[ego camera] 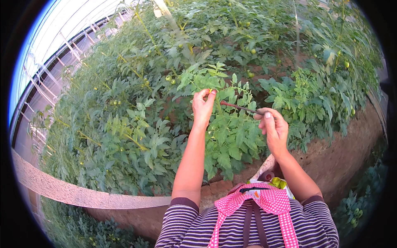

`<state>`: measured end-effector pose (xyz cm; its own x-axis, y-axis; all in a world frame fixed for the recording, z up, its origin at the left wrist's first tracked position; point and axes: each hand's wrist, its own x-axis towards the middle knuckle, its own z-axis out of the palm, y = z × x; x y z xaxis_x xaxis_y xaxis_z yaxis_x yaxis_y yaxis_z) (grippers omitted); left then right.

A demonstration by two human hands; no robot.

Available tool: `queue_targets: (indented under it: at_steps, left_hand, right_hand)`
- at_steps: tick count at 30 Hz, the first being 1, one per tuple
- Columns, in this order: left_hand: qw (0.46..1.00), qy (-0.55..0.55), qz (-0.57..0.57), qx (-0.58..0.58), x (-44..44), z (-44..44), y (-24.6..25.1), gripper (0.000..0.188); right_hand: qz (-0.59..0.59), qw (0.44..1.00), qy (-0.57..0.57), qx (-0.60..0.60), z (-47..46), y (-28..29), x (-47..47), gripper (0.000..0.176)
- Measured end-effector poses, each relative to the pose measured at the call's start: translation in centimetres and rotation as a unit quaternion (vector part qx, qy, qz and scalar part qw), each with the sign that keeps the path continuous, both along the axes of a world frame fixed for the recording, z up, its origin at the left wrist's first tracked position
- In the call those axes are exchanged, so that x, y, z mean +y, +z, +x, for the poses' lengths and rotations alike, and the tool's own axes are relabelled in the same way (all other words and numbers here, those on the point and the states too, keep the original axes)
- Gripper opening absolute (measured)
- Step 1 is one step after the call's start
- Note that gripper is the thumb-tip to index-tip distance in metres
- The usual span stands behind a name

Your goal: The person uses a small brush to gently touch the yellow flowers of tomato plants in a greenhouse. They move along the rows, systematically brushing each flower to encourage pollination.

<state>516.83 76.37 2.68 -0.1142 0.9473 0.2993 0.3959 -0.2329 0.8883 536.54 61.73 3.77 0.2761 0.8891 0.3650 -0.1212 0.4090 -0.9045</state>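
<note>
My left hand is raised among the tomato plants, its thumb and fingertips pinched on a small yellow tomato flower. Between thumb and fingers of my right hand is a thin dark brush-like stick. Its reddish tip points left, a short way right of and below the flower, apart from it. Around both hands stands a light green tomato plant, its upper leaves behind the left fingers. Whether the stick's tip touches a leaf or stem cannot be seen clearly.
More tomato plants carry green fruit. A pale concrete-like rail runs in front of me at left. At my chest, a pink checked bag holds a dark reddish bottle. A soil bank lies right; greenhouse framing rises left.
</note>
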Motion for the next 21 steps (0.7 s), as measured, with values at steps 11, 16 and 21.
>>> queue_targets:
  at_steps: [11,16,21]
  left_hand:
    - [0.998,-0.010,0.010,-0.054,-0.4,-0.4,-1.4,0.031]
    - [0.995,0.002,-0.032,-0.093,-0.2,0.4,1.1,0.038]
    - [0.994,-0.018,-0.036,-0.097,0.0,1.3,1.6,0.032]
  right_hand:
    - [0.064,0.986,-0.071,-0.140,-1.8,0.0,2.0,0.020]
    - [0.052,0.991,-0.064,-0.107,-1.4,-0.1,2.1,0.021]
    - [0.046,0.991,-0.061,-0.106,-1.5,0.0,1.8,0.021]
